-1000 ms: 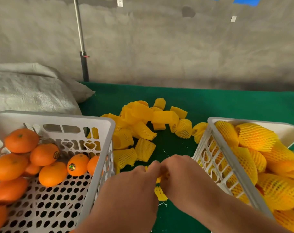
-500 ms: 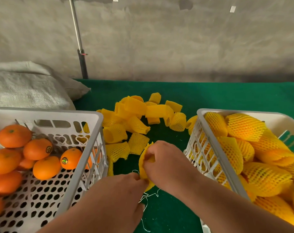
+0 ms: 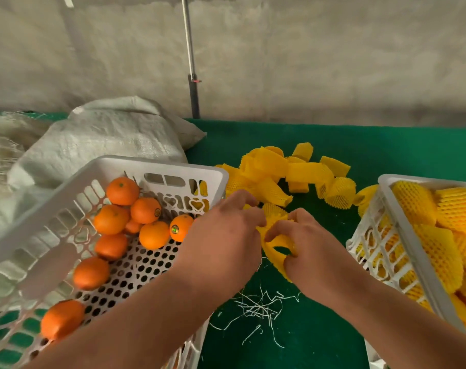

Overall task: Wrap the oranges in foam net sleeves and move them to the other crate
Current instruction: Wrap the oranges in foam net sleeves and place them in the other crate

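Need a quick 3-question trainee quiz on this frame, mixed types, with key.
1. True or false: the hands hold a bare orange.
2. Which crate holds unwrapped oranges? A) left B) right
3. Fill in: both hands grip a yellow foam ____.

Key:
1. False: left hand and right hand hold a foam net sleeve with no orange in it.
2. A: left crate holds the oranges; right crate holds wrapped ones.
3. sleeve
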`<state>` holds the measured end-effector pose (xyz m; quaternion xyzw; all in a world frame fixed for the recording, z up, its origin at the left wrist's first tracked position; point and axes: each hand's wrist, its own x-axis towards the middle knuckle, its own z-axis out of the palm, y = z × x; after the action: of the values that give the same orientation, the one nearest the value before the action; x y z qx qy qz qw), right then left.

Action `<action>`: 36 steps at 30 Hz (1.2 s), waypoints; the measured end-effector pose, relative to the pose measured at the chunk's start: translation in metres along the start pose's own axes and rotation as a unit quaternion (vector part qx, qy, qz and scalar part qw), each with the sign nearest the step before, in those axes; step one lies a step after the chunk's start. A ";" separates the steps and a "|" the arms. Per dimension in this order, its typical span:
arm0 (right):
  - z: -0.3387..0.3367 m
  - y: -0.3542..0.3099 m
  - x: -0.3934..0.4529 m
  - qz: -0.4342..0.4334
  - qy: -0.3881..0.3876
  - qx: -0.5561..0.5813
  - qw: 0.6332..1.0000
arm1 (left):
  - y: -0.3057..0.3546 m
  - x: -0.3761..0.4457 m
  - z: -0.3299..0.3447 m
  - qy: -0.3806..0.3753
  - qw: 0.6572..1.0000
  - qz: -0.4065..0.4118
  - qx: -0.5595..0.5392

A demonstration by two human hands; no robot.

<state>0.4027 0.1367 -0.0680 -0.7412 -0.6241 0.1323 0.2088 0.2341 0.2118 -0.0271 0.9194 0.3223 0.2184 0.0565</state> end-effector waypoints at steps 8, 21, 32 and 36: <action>0.004 0.007 0.000 -0.008 -0.021 0.007 1.000 | -0.133 0.023 -0.026 0.100 0.956 -0.276 0.008; 0.013 0.014 0.004 0.043 -0.044 0.084 0.995 | -0.179 -0.012 0.080 -0.147 0.968 -0.199 0.038; 0.016 0.012 0.006 0.083 -0.052 0.136 0.986 | -0.178 -0.020 0.097 -0.114 0.965 -0.202 0.123; 0.015 0.014 0.005 0.063 -0.046 0.111 0.991 | -0.178 -0.023 0.098 -0.091 0.966 -0.214 0.111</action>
<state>0.4087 0.1421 -0.0877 -0.7445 -0.5667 0.2475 0.2517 0.1594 0.3412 -0.1673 0.8455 0.5273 0.0793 0.0283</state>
